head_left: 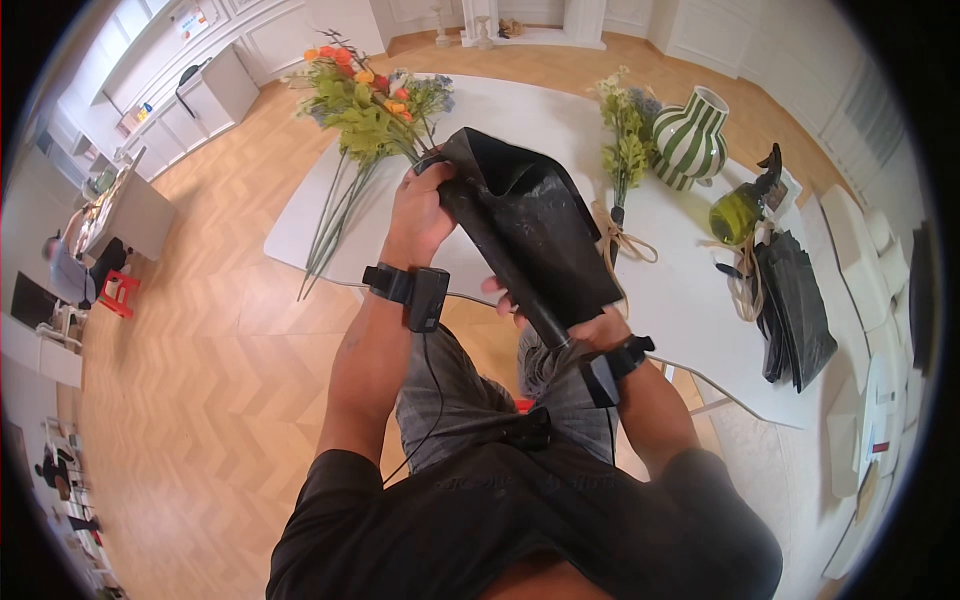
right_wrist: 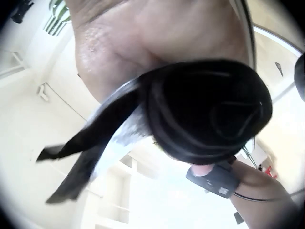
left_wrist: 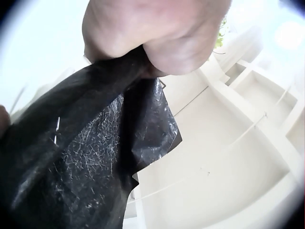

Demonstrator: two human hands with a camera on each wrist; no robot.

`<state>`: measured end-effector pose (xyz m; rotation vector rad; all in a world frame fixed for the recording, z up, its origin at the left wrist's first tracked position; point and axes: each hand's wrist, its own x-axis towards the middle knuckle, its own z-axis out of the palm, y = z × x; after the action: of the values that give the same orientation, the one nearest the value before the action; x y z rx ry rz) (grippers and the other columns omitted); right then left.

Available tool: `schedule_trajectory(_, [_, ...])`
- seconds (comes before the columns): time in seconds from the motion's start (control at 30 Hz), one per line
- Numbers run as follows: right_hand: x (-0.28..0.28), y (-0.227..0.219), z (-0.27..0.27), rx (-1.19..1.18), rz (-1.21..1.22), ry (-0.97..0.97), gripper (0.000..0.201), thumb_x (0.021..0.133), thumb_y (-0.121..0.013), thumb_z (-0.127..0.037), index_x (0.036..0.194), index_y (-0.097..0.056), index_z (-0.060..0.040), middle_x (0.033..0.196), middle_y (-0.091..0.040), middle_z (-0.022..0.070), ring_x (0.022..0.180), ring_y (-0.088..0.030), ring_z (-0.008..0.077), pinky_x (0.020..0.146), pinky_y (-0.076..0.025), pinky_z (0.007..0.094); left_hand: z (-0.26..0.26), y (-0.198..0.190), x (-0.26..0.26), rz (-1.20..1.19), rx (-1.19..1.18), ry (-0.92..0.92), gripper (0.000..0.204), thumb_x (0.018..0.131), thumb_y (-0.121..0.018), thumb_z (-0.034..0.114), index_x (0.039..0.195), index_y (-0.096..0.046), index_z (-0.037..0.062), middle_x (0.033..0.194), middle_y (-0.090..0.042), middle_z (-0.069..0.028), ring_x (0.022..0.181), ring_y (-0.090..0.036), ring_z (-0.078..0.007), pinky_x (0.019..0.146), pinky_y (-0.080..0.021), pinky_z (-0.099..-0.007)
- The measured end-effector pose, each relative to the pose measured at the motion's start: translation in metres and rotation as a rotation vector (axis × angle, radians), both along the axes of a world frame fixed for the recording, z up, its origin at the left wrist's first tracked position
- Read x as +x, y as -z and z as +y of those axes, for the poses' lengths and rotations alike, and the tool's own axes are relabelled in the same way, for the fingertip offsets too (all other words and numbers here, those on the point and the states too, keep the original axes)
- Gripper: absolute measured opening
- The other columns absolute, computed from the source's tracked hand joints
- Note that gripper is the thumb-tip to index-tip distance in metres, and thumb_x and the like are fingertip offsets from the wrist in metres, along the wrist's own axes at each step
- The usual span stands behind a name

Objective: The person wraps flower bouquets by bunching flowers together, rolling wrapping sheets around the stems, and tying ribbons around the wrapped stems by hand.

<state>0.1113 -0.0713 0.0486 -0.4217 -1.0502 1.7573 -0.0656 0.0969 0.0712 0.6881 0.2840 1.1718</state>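
A black, scuffed, glossy sheet (head_left: 550,230), partly rolled into a tube along one side, is held over the lap. My left hand (head_left: 420,215) grips the far end of the roll, its fingers closed round it in the left wrist view. At the near end my right hand (head_left: 603,328) curls round the tube, with fingertips showing on its other side. The right wrist view looks into the tube's open end (right_wrist: 209,112), where several rolled layers show; two loose flaps (right_wrist: 86,157) of the sheet stick out beside it.
Flowers (head_left: 365,110) with long stems lie at the table's left. A smaller tied bunch (head_left: 625,140), a green-and-white striped vase (head_left: 690,140), a green glass bottle (head_left: 735,215) and folded black sheets (head_left: 795,310) are on the white table (head_left: 690,320) to the right.
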Motion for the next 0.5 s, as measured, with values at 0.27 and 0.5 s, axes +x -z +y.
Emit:
schedule_trajectory(0.27, [0.020,-0.021,-0.007,-0.045,-0.407,0.341,0.047,0.088,-0.062,-0.007,0.130,-0.049,0.0068,0.125,-0.058,0.0177,0.110,-0.057,0.0209,0.094,-0.046,0.0310,-0.001,-0.008,0.003,0.013,0.079,-0.085,0.020,0.088,-0.049,-0.008,0.103,-0.062,-0.0035,0.098,-0.068,-0.0119,0.088,-0.066,-0.0237,0.083,-0.056,-0.0357])
schedule_trajectory(0.5, [0.006,-0.033,-0.013,0.296,-0.576,0.289,0.098,0.082,-0.071,-0.058,0.145,-0.031,0.0061,0.136,-0.048,0.0166,0.124,-0.045,0.0213,0.104,-0.037,0.0333,0.005,0.003,0.004,0.173,0.075,-0.150,0.020,0.089,-0.048,-0.006,0.102,-0.062,-0.0044,0.095,-0.068,-0.0115,0.086,-0.066,-0.0227,0.078,-0.055,-0.0335])
